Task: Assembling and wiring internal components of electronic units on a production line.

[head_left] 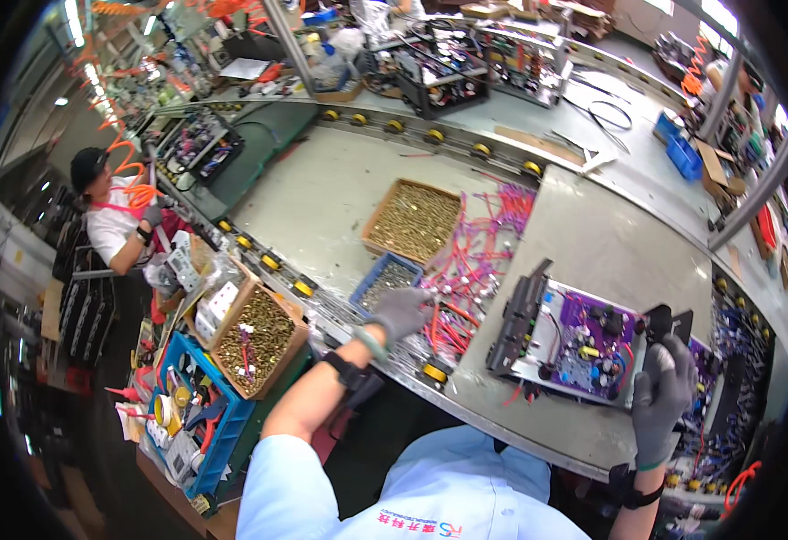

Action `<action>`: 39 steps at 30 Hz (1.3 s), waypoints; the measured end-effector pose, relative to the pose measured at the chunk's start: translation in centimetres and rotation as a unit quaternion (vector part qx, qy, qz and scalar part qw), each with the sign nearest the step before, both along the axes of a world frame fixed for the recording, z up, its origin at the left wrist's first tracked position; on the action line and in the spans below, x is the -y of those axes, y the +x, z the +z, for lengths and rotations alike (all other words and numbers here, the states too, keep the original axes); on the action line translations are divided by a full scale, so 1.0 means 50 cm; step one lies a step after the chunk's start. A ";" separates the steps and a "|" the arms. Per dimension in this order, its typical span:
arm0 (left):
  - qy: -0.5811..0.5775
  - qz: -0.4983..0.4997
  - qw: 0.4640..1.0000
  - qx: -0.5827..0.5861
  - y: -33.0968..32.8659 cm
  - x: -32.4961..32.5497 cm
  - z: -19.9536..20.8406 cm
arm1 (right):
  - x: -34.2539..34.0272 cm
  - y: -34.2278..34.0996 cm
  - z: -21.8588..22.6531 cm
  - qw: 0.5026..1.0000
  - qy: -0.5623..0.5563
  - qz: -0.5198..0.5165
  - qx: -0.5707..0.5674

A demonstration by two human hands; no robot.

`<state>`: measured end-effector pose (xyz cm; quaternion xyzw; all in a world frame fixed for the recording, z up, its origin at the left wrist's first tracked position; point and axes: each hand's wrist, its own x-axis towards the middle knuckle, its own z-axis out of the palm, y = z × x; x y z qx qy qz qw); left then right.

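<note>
My left hand (401,315), in a grey glove, is over the near edge of a blue bin (361,300) of small silver screws. Its fingers are bent together, their tips at the edge of a spread of red and pink cables (479,247); what they pinch, if anything, is too small to make out. My right hand (659,396), also gloved, grips the right end of a metal chassis (567,385). Inside the chassis is a purple circuit board (596,342), and a black panel (518,322) stands at its left end.
A box of brass-coloured screws (412,219) stands beyond the blue bin; another such box (259,342) is at left. A blue crate (232,450) holds tools and tape. Yellow rollers (436,371) line the bench edge. A co-worker (115,216) sits at far left.
</note>
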<state>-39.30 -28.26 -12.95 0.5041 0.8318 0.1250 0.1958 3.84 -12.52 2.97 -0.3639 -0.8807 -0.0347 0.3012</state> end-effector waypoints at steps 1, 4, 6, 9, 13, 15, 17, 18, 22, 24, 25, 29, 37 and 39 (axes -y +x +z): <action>0.003 0.012 0.999 -0.053 0.009 -0.025 -0.038 | -0.003 -0.001 -0.013 1.000 0.024 0.013 0.014; -0.034 -0.034 0.951 -0.307 0.000 -0.086 -0.142 | -0.026 -0.011 -0.035 0.988 0.147 0.039 0.023; 0.011 0.078 0.963 -0.258 -0.019 -0.123 -0.191 | -0.031 -0.003 -0.046 0.992 0.120 0.048 -0.004; -0.053 0.087 0.968 -0.229 -0.028 -0.147 -0.205 | -0.064 0.020 -0.055 0.980 0.148 0.127 0.030; -0.072 0.035 0.973 -0.215 0.005 -0.146 -0.126 | -0.063 0.041 -0.070 0.989 0.101 0.102 0.038; -0.088 0.028 0.978 -0.189 0.009 -0.128 -0.072 | -0.051 0.035 -0.059 0.990 0.087 0.103 0.046; -0.069 0.044 0.978 -0.193 0.016 -0.102 -0.036 | -0.038 0.014 -0.034 0.989 0.107 0.101 0.033; -0.099 0.024 0.978 -0.182 0.021 -0.087 -0.026 | -0.027 -0.002 -0.023 0.987 0.124 0.099 0.019; -0.110 0.004 0.981 -0.158 0.021 -0.047 -0.016 | 0.017 -0.046 0.026 0.981 0.173 0.076 -0.042; -0.085 0.036 0.989 -0.116 0.014 -0.038 -0.008 | 0.030 -0.054 0.042 0.981 0.175 0.080 -0.033; -0.065 0.051 0.989 -0.119 0.008 -0.036 0.001 | 0.031 -0.052 0.048 0.981 0.173 0.086 -0.023; -0.126 -0.117 0.983 -0.072 -0.004 0.002 0.070 | 0.010 -0.018 0.066 0.983 0.101 0.151 0.031; 0.295 0.053 0.953 0.040 0.023 -0.025 0.268 | -0.005 0.002 0.093 0.931 -0.248 0.187 -0.193; 0.349 0.059 0.932 0.072 0.062 -0.052 0.308 | 0.005 -0.037 0.110 0.911 -0.331 0.197 -0.151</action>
